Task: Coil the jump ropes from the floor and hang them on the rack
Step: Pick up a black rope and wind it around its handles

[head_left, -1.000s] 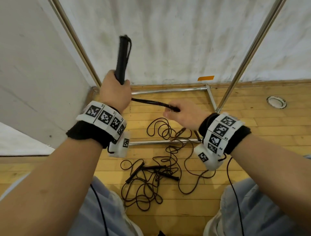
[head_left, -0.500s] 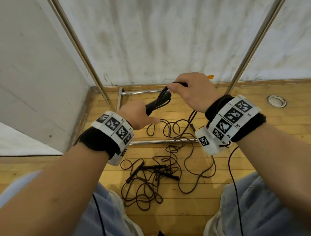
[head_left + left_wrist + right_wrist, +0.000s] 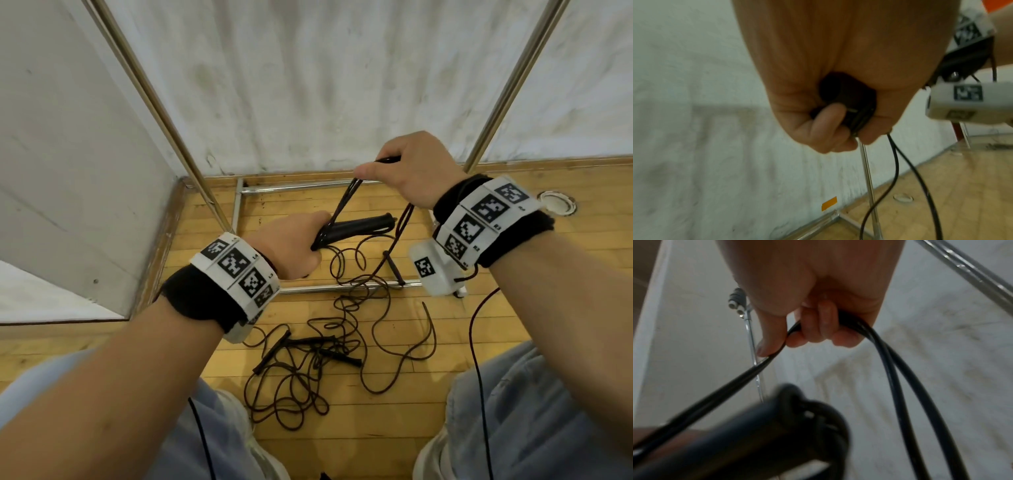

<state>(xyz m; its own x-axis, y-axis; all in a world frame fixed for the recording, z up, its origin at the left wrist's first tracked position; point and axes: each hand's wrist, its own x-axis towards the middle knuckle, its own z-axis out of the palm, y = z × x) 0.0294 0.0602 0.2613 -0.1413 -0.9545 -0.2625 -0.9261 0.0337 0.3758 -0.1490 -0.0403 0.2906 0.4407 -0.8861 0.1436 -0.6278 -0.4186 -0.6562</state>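
Note:
My left hand (image 3: 294, 246) grips the black handles (image 3: 359, 226) of a jump rope, which point right and lie roughly level; the left wrist view shows the fingers (image 3: 826, 123) curled round the handle end (image 3: 849, 99). My right hand (image 3: 407, 171), higher and to the right, holds the black cord (image 3: 342, 205) doubled through its curled fingers (image 3: 824, 327). The cord runs taut from it down to the handles, and its other strands (image 3: 900, 386) hang toward the floor. More dark jump ropes (image 3: 308, 363) lie tangled on the wooden floor below my hands.
The metal rack's two slanted poles (image 3: 161, 102) (image 3: 513, 78) rise at left and right, and its base bars (image 3: 342, 287) lie on the floor under my hands. White walls close the corner behind. A round floor fitting (image 3: 556, 202) sits at right. My knees (image 3: 531, 411) frame the rope pile.
My left hand came down from holding the handles upright to holding them level. My right hand rose and moved right, drawing a loop of cord up from the handles.

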